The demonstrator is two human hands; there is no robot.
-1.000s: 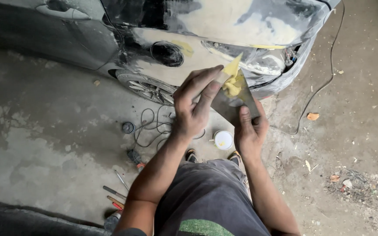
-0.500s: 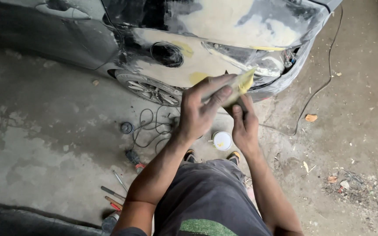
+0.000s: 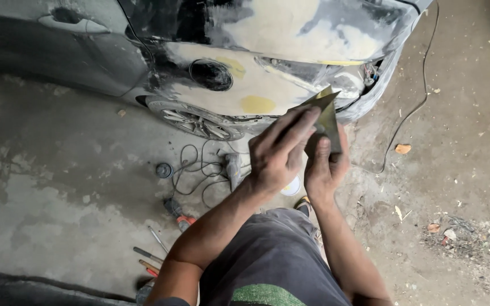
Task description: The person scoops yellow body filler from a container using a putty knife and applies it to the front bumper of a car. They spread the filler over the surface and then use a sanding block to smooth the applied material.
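Note:
My right hand (image 3: 325,167) grips the lower end of a flat dark grey mixing plate (image 3: 329,122), holding it upright in front of the car's rear quarter panel (image 3: 267,85). My left hand (image 3: 276,153) lies across the plate's left side with its fingers stretched out, pressing a thin spreader blade (image 3: 313,103) against it. A little yellowish filler shows at the plate's top tip. The panel is sanded dull and carries pale and yellow filler patches (image 3: 258,104).
The car's wheel (image 3: 197,122) is at lower left of the panel. On the concrete lie a coiled cable (image 3: 199,170), a power tool (image 3: 233,170), a white cup (image 3: 292,187), a round disc (image 3: 164,170), several hand tools (image 3: 154,258) and rubble (image 3: 460,232) at right.
Both hands have risen towards the car. The yellow filler that lay spread on the plate's face is mostly gone from view, and my left hand has slid across the plate.

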